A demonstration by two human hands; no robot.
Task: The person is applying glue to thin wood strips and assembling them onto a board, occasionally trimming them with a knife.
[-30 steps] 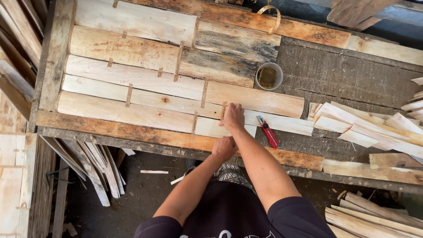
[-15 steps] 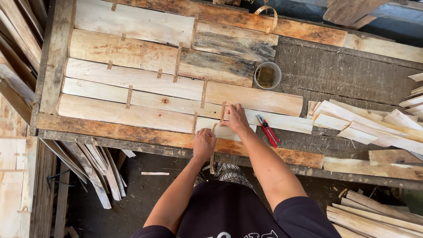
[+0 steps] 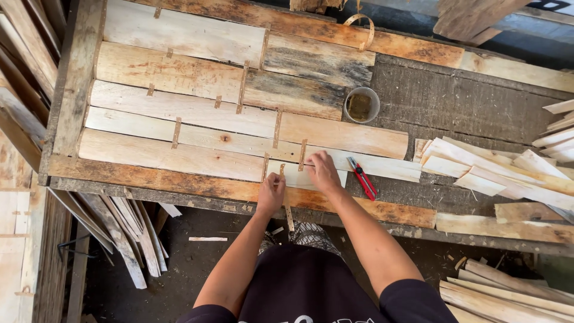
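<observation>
Thin pale wood sheets [image 3: 179,119] lie edge to edge on a rough workbench [image 3: 454,101], joined by small strips of tape. My left hand [image 3: 271,192] pinches a narrow brown strip [image 3: 289,216] that runs down over the bench's front edge. My right hand [image 3: 323,170] presses flat on a small pale sheet [image 3: 299,176] near the front edge, fingers by a short tape strip [image 3: 302,154]. A red utility knife [image 3: 362,177] lies just right of my right hand.
A round tin cup [image 3: 362,105] stands mid-bench. A tape loop [image 3: 362,27] sits at the far edge. Loose veneer pieces [image 3: 496,173] pile up on the right. More wood strips [image 3: 125,230] lean below the bench at left, and others [image 3: 508,296] lie at lower right.
My left hand rose from below the bench edge to the front edge and took hold of the narrow strip. My right hand stayed pressed on the small sheet.
</observation>
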